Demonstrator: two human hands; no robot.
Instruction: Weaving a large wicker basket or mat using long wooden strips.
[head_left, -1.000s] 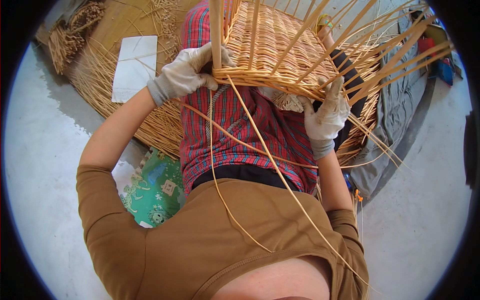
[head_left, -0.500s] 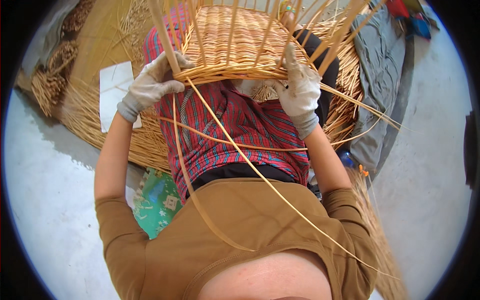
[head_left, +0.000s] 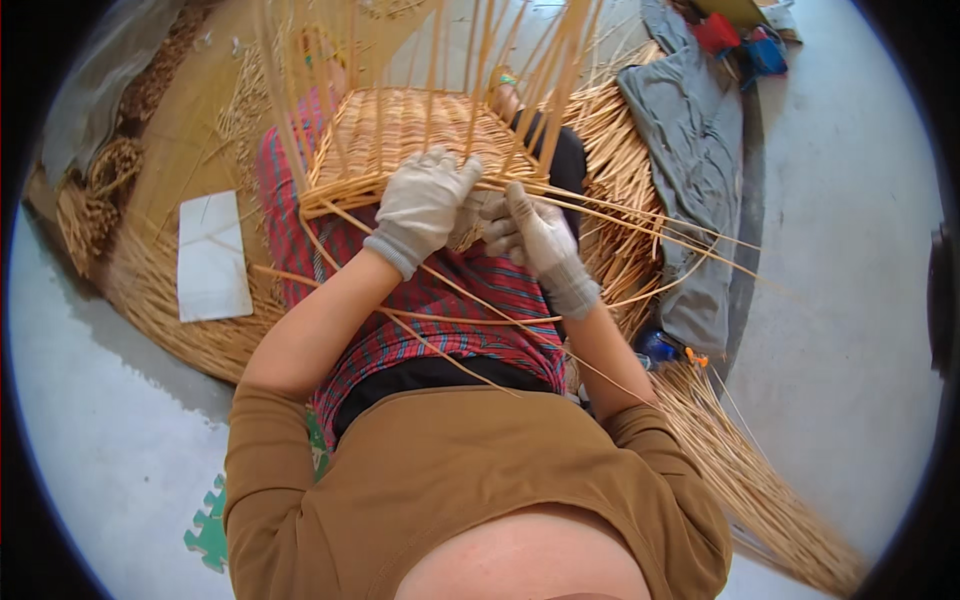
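A partly woven wicker basket (head_left: 410,125) rests over my lap, with tall stakes (head_left: 432,60) rising from its edges. My left hand (head_left: 425,205), in a whitish glove, is closed over the middle of the basket's near edge. Just right of it my right hand (head_left: 535,240), gloved too, has its fingers curled and its thumb at the same edge, where wicker strands (head_left: 640,218) run out to the right. The fingertips of both hands are partly hidden. Loose strands hang from the near edge across the red striped cloth (head_left: 480,290) on my lap.
Bundles of wicker rods lie on the floor to the left (head_left: 190,310) and to the right (head_left: 625,170). Grey cloth (head_left: 685,130) covers part of the right bundle. A white sheet (head_left: 214,255) lies at left. Another rod bundle (head_left: 750,480) lies at the lower right.
My left hand has moved from the basket's left corner to the middle of its near edge. My right hand has come inward and curled its fingers. The basket appears lower and further left in view.
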